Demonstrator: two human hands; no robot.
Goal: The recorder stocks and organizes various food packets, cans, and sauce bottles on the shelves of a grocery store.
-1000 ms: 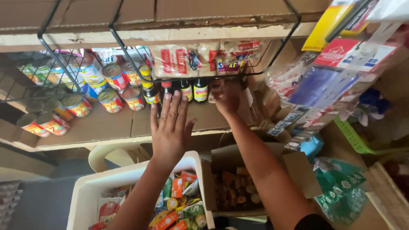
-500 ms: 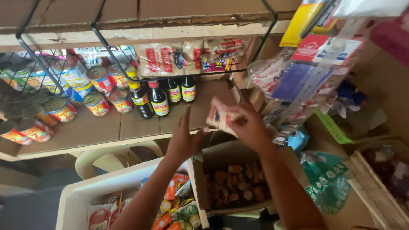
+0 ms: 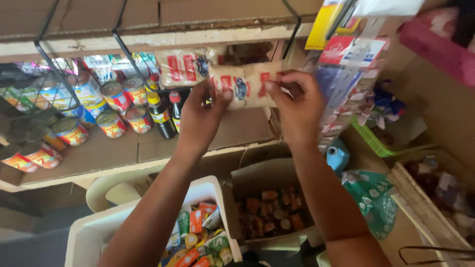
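Head view: both hands, left hand [image 3: 200, 116] and right hand [image 3: 297, 106], grip one white packet [image 3: 245, 84]; two dark bottles [image 3: 161, 114] stand behind.

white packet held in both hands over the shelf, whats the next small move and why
Probably ease the white packet left and set it down beside the matching packet on the shelf. The left hand and right hand grip its two ends, holding it level in the air just right of that packet, above the dark bottles.
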